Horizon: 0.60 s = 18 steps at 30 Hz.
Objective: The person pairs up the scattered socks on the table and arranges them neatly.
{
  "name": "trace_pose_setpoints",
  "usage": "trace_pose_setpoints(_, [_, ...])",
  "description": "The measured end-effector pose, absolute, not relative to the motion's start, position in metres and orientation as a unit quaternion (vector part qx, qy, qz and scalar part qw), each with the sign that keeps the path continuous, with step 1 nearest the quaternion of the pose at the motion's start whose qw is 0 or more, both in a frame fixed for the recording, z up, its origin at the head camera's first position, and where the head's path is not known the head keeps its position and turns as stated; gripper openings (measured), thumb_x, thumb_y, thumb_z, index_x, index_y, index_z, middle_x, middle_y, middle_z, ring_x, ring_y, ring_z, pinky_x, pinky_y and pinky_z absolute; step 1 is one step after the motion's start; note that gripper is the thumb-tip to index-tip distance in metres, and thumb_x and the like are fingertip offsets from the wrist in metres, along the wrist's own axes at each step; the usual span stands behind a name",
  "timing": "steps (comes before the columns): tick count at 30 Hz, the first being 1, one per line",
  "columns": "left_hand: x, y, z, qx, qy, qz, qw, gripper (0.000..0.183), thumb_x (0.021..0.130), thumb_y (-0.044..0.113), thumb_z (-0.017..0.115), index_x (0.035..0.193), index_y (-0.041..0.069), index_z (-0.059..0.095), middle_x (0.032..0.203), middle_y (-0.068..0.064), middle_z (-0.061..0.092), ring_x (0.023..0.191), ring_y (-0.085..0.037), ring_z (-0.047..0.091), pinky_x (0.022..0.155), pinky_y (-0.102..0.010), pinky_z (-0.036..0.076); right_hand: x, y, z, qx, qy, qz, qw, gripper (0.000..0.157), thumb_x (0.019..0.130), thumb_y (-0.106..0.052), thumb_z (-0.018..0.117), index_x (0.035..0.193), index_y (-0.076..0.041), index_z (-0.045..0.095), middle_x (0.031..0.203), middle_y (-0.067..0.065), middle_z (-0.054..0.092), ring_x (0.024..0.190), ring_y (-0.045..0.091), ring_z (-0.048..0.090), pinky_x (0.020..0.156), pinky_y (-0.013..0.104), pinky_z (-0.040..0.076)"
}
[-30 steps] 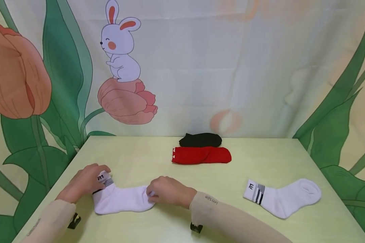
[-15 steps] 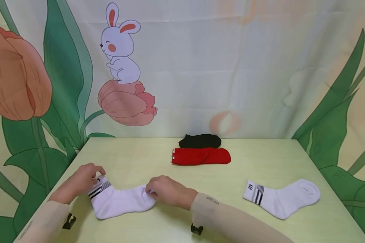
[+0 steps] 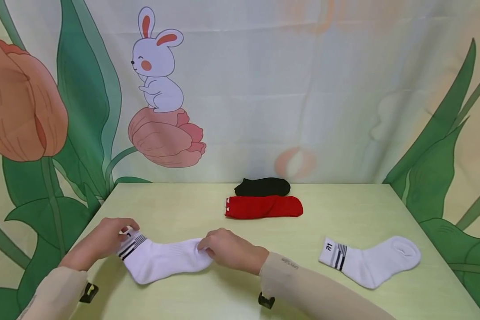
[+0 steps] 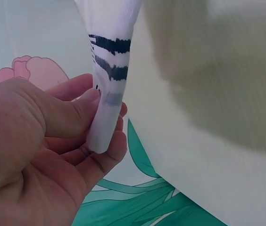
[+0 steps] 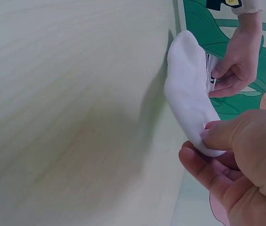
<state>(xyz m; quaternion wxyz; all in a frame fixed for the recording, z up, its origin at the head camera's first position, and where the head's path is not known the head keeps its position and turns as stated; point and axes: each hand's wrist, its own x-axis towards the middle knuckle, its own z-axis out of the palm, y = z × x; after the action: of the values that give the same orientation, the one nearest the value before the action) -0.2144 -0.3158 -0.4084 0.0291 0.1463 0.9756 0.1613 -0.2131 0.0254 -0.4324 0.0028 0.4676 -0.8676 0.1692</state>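
Note:
A white sock with dark stripes at its cuff is stretched between both hands at the left of the table in the head view. My left hand pinches the striped cuff between thumb and fingers, as the left wrist view also shows with the cuff hanging against the fingers. At the other end, my right hand pinches the toe; the right wrist view has the toe between thumb and fingertips. In that view the sock looks raised off the table, with a shadow beside it.
A matching white sock lies flat at the right of the table. At the back lie a red sock and, just behind it, a black sock. A printed cloth hangs behind the table's far edge.
The left hand first shifted left and now grips the cuff nearer its end, baring the dark stripes. The right hand has moved slightly right with the toe. The other socks stayed put.

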Motion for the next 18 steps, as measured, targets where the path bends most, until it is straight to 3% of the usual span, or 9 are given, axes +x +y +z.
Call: trace_pose_setpoints(18, [-0.214, -0.294, -0.400, 0.186, 0.965, 0.184, 0.004, 0.026, 0.087, -0.006, 0.063, 0.103, 0.013, 0.070, 0.089, -0.010, 0.064, 0.077, -0.021, 0.057, 0.068, -0.035, 0.048, -0.214, 0.057, -0.416, 0.461, -0.872, 0.161, -0.020, 0.024, 0.090, -0.004, 0.067, 0.109, -0.015, 0.075, 0.099, -0.004, 0.073, 0.080, 0.003, 0.060, 0.076, 0.012, 0.047])
